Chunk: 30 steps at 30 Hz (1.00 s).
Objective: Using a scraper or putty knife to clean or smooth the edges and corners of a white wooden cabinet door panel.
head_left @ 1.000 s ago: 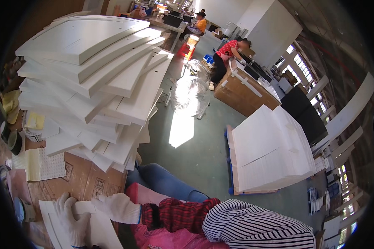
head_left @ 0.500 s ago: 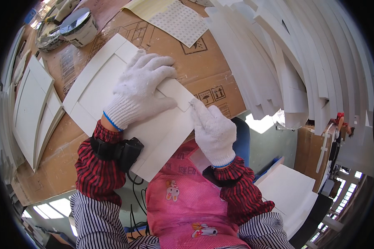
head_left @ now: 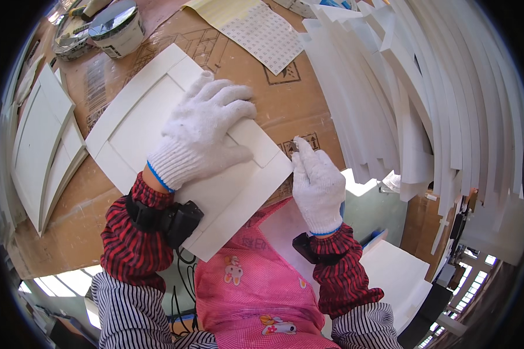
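A white panel with a raised frame border (head_left: 137,107) lies at a slant on the cardboard-covered table. On top of it my left hand (head_left: 201,128) rests in a white knit glove, fingers spread and thumb out toward the panel's right side. Just off the panel's right corner is my right hand (head_left: 318,192), also gloved, its fingers closed in a pinch. A small dark, thin piece (head_left: 295,146) shows at its fingertips; its kind is too small to make out. The right fingers are apart from the panel.
More white panels (head_left: 43,139) lean together at the left. A tub (head_left: 116,35) stands at the back left. Patterned paper (head_left: 262,38) lies at the back. Long white boards (head_left: 384,110) are stacked at the right, and white pieces (head_left: 396,273) sit low at the right.
My right hand has moved to the right, off the panel's corner, and the dark piece now shows at its fingertips. My left hand stays spread on the panel. The view has shifted slightly.
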Tool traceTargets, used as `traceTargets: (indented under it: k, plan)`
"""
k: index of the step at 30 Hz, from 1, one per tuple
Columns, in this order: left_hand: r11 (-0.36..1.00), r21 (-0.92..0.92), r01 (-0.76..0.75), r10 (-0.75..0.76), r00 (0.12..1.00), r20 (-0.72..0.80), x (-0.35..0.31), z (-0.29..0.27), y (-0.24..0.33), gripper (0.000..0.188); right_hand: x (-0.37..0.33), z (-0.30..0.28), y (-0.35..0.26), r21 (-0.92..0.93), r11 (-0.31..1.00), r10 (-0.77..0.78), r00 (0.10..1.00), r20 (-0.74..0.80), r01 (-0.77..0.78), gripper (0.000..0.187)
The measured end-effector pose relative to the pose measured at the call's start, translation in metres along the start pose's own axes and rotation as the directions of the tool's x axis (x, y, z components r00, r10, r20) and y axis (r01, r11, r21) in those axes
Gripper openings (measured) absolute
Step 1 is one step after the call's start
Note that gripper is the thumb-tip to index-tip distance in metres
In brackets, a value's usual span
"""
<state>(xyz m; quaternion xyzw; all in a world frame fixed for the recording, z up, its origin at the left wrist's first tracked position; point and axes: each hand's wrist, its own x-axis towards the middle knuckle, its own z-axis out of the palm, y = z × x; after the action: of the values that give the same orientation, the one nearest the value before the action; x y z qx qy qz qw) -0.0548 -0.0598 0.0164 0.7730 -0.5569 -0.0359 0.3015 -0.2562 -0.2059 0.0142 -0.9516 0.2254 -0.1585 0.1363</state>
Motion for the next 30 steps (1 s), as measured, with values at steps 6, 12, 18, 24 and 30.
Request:
traceTargets:
  k: [6,12,18,24,30]
  plan:
    - [1.000,-0.014,-0.004,0.005,1.000,0.025,0.002,-0.002,0.000,0.053,-0.008,-0.006,-0.013,-0.069,0.990,-0.111,0.987,0.117,0.120,0.027]
    - [1.000,0.010,-0.006,0.005,1.000,0.008,0.001,0.000,0.001,0.053,-0.010,0.001,-0.001,0.022,0.998,-0.052,0.999,-0.014,0.052,0.034]
    - [0.999,0.025,-0.028,0.028,1.000,0.007,0.000,0.001,-0.002,0.054,-0.012,0.003,-0.004,0.015,0.996,-0.091,0.996,-0.023,0.091,0.034]
    - [0.999,0.029,-0.040,0.040,0.999,-0.004,0.001,0.005,-0.003,0.055,-0.012,0.004,-0.006,-0.058,0.994,-0.089,0.996,-0.011,0.088,0.032]
    - [1.000,0.021,-0.008,0.008,1.000,0.006,0.000,0.004,-0.003,0.053,-0.013,-0.003,-0.017,-0.036,0.999,0.019,0.994,0.104,-0.015,0.040]
